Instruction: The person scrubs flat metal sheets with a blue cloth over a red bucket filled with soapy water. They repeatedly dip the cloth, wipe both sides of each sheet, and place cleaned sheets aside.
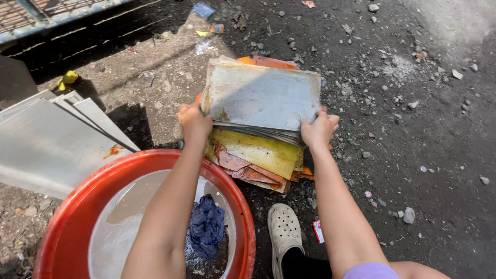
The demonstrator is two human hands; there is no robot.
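My left hand (194,123) and my right hand (319,130) grip the near corners of a stack of thin grey metal sheets (261,98), lifted and tilted above the ground. Under it lies a pile of yellow and rusty orange sheets (256,157). Close below my arms stands a red basin (77,206) of cloudy water with a dark blue rag (206,225) in it.
Several grey metal sheets (46,144) lie fanned out at the left. My foot in a pale clog (283,232) stands beside the basin. The dirt ground is strewn with stones (408,214) and litter. A metal railing (46,15) runs along the top left.
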